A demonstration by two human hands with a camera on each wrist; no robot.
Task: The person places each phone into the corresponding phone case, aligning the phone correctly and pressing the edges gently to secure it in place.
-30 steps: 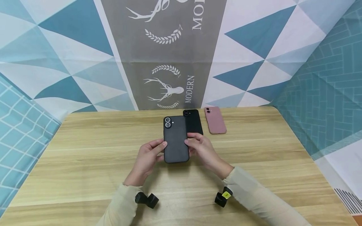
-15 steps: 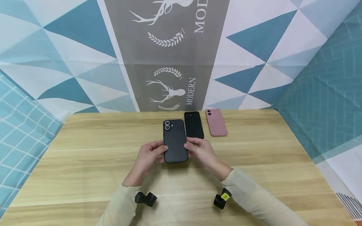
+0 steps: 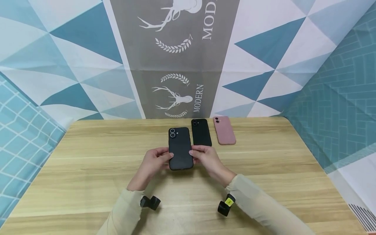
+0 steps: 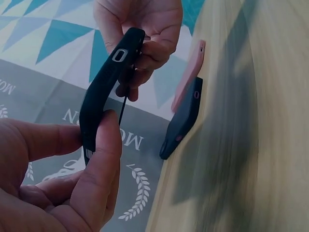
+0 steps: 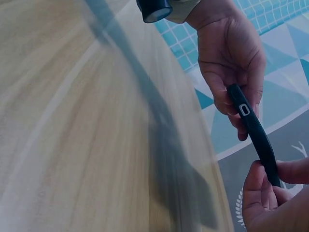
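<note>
Both hands hold a dark phone [image 3: 180, 148] with two silver-ringed camera lenses, its back towards me in the head view. My left hand [image 3: 152, 163] pinches the left edge near the lower end, thumb on the back. On the opposite edge, my right hand [image 3: 207, 160] grips it the same way. Seen from the left wrist, the phone [image 4: 99, 94] shows an edge with a pale-rimmed oval port, clear of the table. A thin dark strip [image 4: 123, 108] shows beside it; I cannot tell what it is. The phone's front is hidden in the head view.
Behind the held phone, a black phone [image 3: 201, 132] lies on the wooden table [image 3: 88, 169], camera end away. A pink phone [image 3: 224, 130] lies to its right. A patterned cloth backdrop [image 3: 176, 58] rises at the table's far edge.
The held phone looks shorter in the head view, its top end tipped back and lower. Both hands shift slightly left with it. The whole scene slides down a little as the head view moves.
</note>
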